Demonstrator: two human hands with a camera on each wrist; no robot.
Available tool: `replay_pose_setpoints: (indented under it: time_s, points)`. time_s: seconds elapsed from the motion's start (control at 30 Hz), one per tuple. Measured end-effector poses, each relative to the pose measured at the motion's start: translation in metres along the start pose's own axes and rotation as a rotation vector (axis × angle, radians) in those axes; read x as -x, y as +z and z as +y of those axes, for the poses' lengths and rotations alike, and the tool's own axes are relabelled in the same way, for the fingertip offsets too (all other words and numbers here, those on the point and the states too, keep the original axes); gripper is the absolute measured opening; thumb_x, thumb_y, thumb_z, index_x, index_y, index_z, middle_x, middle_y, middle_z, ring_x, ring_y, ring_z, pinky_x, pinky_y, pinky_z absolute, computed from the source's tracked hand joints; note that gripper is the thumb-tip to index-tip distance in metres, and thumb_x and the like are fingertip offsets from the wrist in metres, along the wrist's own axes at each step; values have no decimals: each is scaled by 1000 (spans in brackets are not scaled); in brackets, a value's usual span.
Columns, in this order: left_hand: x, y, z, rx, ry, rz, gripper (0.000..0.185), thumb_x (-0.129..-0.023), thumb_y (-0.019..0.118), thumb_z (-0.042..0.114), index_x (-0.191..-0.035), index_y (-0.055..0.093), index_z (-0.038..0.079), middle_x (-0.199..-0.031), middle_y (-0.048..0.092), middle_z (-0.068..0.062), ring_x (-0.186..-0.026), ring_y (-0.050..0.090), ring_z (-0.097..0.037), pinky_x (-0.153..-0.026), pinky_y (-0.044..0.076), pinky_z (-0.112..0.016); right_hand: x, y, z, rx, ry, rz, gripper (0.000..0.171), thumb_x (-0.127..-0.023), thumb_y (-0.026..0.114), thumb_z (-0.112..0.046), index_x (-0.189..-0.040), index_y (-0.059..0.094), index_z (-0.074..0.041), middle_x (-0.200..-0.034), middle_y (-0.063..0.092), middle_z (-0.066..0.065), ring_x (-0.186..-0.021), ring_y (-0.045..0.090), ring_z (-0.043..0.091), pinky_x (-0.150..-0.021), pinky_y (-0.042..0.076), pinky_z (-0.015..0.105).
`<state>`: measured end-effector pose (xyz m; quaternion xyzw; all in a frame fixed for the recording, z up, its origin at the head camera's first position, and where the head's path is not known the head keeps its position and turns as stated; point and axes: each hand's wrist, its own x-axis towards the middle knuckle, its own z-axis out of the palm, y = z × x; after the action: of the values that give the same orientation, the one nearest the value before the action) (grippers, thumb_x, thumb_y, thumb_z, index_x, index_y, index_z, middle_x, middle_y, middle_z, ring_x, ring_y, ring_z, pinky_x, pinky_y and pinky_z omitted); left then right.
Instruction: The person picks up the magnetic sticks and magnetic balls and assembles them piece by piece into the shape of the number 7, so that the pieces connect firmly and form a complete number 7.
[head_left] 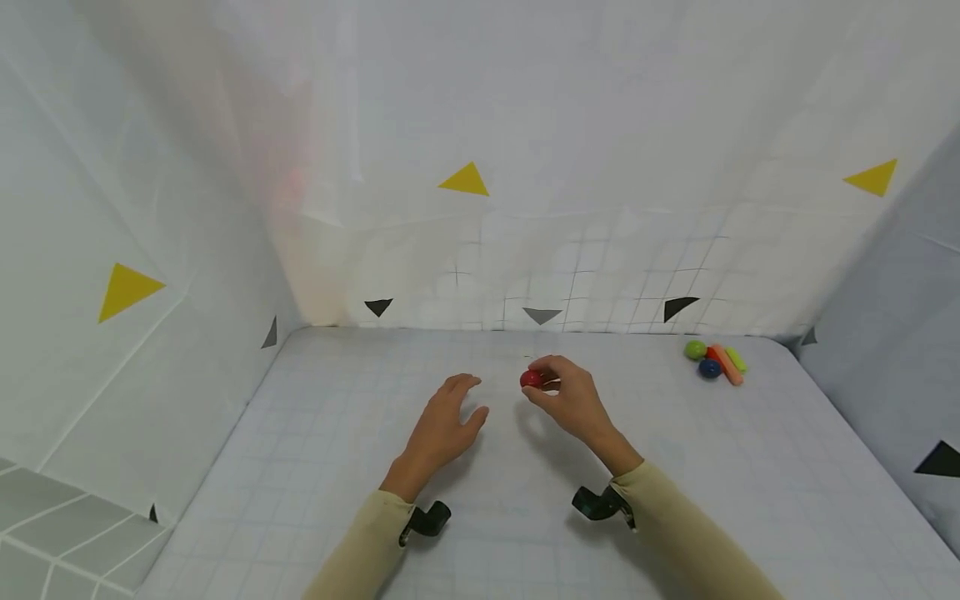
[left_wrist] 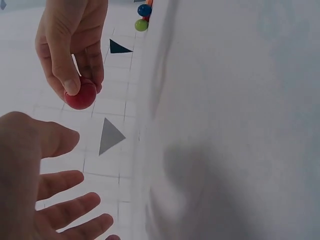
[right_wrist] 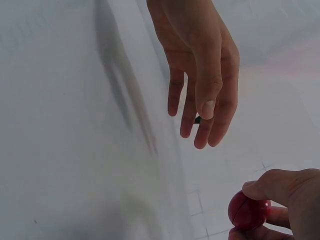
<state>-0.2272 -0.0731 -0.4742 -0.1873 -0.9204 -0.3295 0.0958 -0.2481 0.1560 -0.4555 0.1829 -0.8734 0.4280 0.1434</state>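
Observation:
My right hand point(head_left: 572, 398) pinches a small glossy red ball point(head_left: 531, 378) between thumb and fingers, above the white table. A dark groove runs across the red ball point(right_wrist: 246, 210) in the right wrist view; part of it is hidden by the fingers. To the left, my left hand point(head_left: 442, 423) hovers with its fingers apart and holds nothing. Its spread fingers point(left_wrist: 70, 212) and thumb show in the left wrist view. A gap separates the left hand from the ball.
At the table's back right lie a green ball point(head_left: 695, 349), a dark blue ball point(head_left: 709, 368), an orange stick-shaped piece point(head_left: 727, 365), a yellow-green piece point(head_left: 736, 360) and a partly hidden red piece. White sheets with yellow and dark triangles enclose the table point(head_left: 315, 392).

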Motion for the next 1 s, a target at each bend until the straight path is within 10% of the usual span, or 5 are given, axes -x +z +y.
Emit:
replay_pose_setpoints:
  time_s: [0.67,1.0]
  points:
    - [8,-5,-35,24,-106,91,40,-89,62,28,-125,57,12,-125,51,-1,-111,51,-18,-90,44,-39,-3,47,-8,-118,40,-79,32,-77,77,-12,-106,63,-5,-95,63,2,-83,62,16,-72,53,29]
    - [4,-10,-40,77,-30,172,24,-87,64,20,-107,62,6,-103,57,-4,-93,55,-20,-79,46,-34,-8,63,-10,-174,37,-132,31,-78,76,-10,-106,62,-4,-97,63,4,-86,61,17,-75,52,33]
